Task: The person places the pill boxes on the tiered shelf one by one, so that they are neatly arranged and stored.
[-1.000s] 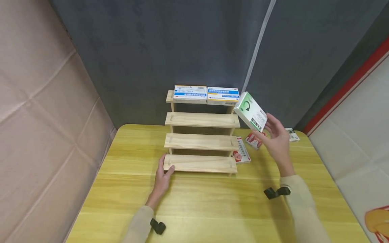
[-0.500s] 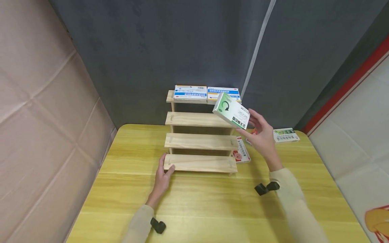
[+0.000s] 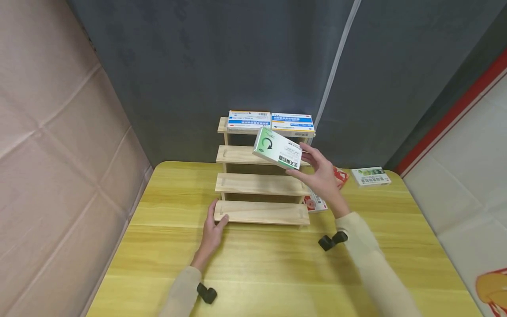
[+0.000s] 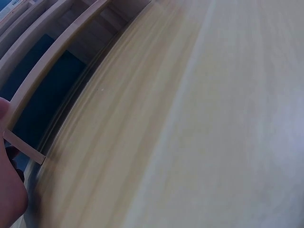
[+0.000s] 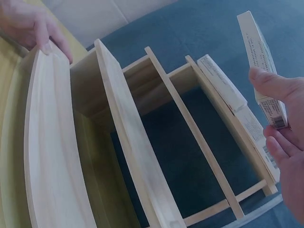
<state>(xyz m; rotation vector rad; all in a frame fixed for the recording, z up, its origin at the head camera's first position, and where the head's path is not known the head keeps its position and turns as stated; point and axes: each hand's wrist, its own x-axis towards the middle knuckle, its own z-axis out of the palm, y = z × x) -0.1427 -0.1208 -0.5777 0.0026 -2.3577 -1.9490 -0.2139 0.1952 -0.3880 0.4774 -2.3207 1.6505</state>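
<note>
My right hand (image 3: 320, 176) pinches one end of a white and green medicine box (image 3: 278, 148), held tilted in front of the second-highest step of a wooden stepped rack (image 3: 261, 184). Seen from the right wrist, the same box (image 5: 259, 61) sits between thumb and fingers, above the rack's steps. My left hand (image 3: 211, 231) grips the left end of the rack's lowest step, thumb on its front edge. Only a bit of that hand (image 4: 10, 190) shows in the left wrist view. Two blue and white medicine boxes (image 3: 248, 120) lie side by side on the top step.
Right of the rack, a red and white box (image 3: 315, 203) lies partly behind its side. A red box (image 3: 340, 177) is partly hidden by my right hand. A white and green box (image 3: 371, 176) lies near the table's (image 3: 253, 273) back right corner. A dark wall panel stands behind.
My right hand has carried the white and green medicine box leftward, from right of the rack to in front of its upper steps. The left hand keeps its grip on the lowest step.
</note>
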